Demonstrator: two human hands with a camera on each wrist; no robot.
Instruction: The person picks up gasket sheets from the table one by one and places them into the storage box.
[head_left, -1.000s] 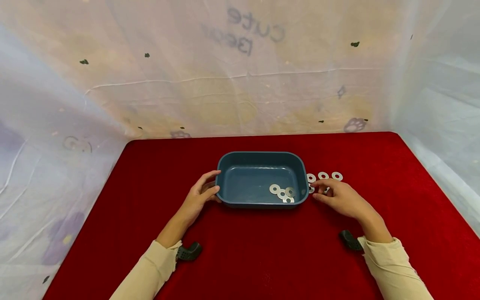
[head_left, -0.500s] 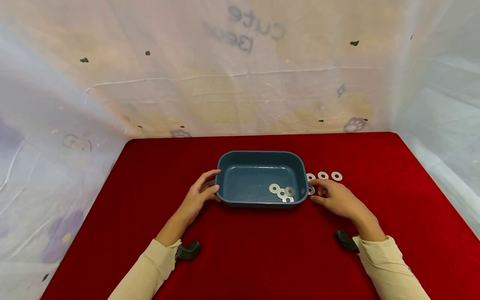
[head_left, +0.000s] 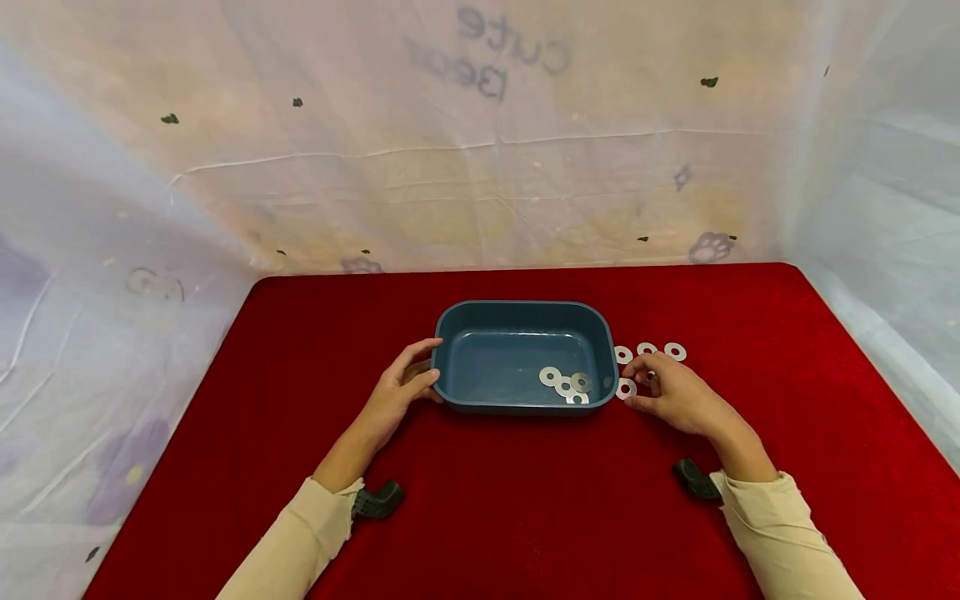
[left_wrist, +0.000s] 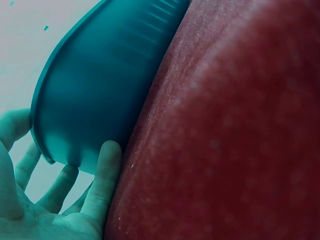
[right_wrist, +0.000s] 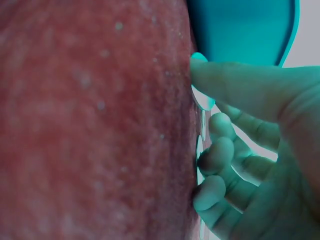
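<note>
From my remote seat I saw the L hand (head_left: 390,396) w/ fingers spread, touching the bin's (head_left: 495,367) L end. R hand (head_left: 678,396) pinched 1 washer (head_left: 620,390) btwn thumb & fingertip, just outside the bin's R end. 4 washers (head_left: 543,377) lay inside; 3 others (head_left: 667,351) sat in a row on the counter (head_left: 517,500).

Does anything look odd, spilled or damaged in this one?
Nothing looks spilled or damaged. Two small oddities: the lettering on the backdrop reads mirrored, and one washer in the blue tray looks darker than the others there.
</note>
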